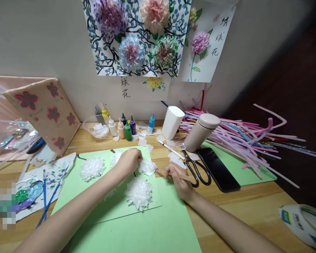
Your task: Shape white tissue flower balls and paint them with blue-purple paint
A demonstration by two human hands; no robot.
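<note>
In the head view, the white flower [147,168] lies on the green card [118,209], at the left hand [130,161]; those fingers curl at its edge, though I cannot tell whether they grip. The right hand [179,177] is closed round a brush [185,177], its tip near the petals. The flower looks light, soft and easily crushed; best pinched at its base.

Fluffy wht flwrs [139,193] on grn sheet [116,208]; brush [184,177] nr.
</note>
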